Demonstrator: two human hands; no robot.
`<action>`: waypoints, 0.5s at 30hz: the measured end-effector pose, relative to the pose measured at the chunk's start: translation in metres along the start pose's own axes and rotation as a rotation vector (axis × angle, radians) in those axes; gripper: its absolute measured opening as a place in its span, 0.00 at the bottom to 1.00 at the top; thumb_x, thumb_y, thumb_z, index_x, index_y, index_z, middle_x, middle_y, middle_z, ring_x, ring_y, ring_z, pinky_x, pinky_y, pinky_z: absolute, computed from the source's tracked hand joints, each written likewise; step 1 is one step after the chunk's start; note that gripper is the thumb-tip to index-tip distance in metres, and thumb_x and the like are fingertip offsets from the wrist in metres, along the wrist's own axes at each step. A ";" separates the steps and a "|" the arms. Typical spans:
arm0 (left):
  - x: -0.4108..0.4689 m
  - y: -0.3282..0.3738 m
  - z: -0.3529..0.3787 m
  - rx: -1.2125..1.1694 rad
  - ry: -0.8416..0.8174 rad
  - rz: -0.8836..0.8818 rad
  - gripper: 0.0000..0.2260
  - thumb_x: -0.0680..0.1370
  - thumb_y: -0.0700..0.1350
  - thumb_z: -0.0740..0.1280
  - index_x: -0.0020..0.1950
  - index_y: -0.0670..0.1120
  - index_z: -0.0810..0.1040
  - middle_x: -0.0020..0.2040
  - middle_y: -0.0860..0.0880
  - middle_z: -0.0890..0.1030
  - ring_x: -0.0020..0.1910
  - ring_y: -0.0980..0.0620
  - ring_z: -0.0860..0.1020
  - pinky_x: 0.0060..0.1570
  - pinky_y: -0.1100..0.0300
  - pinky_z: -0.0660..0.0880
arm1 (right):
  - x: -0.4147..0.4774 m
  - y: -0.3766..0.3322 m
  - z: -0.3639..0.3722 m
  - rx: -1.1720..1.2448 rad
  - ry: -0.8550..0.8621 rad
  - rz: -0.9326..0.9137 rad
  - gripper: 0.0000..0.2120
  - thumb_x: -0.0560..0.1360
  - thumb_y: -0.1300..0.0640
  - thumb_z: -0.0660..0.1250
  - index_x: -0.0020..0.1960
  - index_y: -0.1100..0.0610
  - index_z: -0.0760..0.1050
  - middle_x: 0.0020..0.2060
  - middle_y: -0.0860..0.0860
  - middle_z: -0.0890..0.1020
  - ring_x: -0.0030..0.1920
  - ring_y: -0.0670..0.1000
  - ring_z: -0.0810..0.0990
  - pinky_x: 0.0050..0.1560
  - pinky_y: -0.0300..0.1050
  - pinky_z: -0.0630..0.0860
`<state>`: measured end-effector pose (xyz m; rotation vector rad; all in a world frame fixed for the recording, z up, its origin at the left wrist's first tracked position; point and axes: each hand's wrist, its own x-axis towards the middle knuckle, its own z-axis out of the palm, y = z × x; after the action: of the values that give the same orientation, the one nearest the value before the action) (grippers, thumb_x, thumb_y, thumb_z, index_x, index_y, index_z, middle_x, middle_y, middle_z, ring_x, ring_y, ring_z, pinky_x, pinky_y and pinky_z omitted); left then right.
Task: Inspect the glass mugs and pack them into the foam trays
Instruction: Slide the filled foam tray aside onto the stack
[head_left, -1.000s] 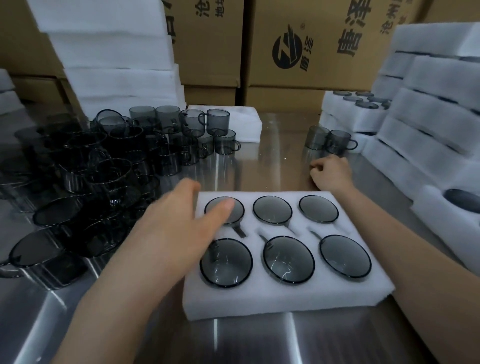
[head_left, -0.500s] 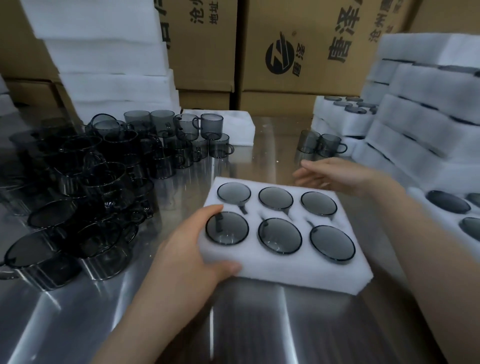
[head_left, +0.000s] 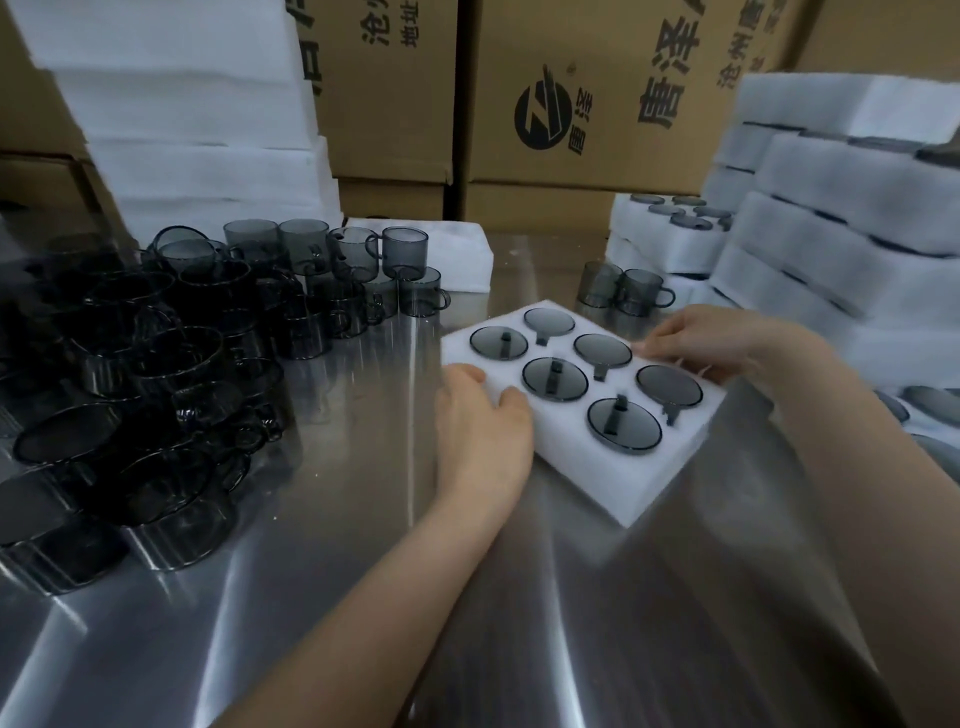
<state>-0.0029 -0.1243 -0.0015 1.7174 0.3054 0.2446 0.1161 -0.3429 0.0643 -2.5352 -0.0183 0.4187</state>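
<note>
The left hand gripped the white rectangular foam tray at its eight o'clock edge; the right hand gripped two o'clock. Six smoky grey glass mugs filled it.

A single view is given, taken by a wide-angle camera worn on the person's head. The scene is looked at forward and steeply downward across the steel table, and both forearms are seen entering from the lower edge. The left hand and right hand are caught at close range, just right of the frame's middle, with the foam tray held between them. The far side of the table is closed off by cardboard boxes along the top. Loose mugs are framed at the left and stacked trays at the right, both bent by the lens.
</note>
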 end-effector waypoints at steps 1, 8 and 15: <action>-0.001 0.002 0.006 -0.059 -0.045 -0.023 0.16 0.75 0.48 0.63 0.62 0.47 0.69 0.62 0.45 0.75 0.57 0.41 0.78 0.59 0.44 0.75 | 0.000 0.001 -0.002 -0.013 0.006 0.024 0.10 0.78 0.48 0.67 0.46 0.53 0.83 0.32 0.49 0.85 0.32 0.52 0.82 0.35 0.45 0.79; 0.016 0.013 0.047 -0.316 -0.376 -0.056 0.15 0.78 0.45 0.69 0.62 0.54 0.70 0.57 0.57 0.76 0.54 0.61 0.76 0.54 0.67 0.70 | 0.001 0.002 -0.017 -0.284 0.177 0.244 0.10 0.78 0.62 0.59 0.50 0.67 0.77 0.43 0.64 0.82 0.36 0.61 0.79 0.42 0.53 0.79; 0.040 0.017 0.078 -0.268 -0.512 -0.016 0.28 0.77 0.39 0.67 0.76 0.44 0.63 0.72 0.47 0.69 0.68 0.49 0.72 0.71 0.51 0.67 | 0.014 -0.005 -0.025 -0.384 0.454 0.269 0.08 0.78 0.65 0.59 0.40 0.64 0.70 0.37 0.61 0.77 0.34 0.57 0.74 0.33 0.45 0.69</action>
<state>0.0613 -0.1860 0.0024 1.4507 -0.0889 -0.1632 0.1372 -0.3508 0.0829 -2.9663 0.4581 -0.0816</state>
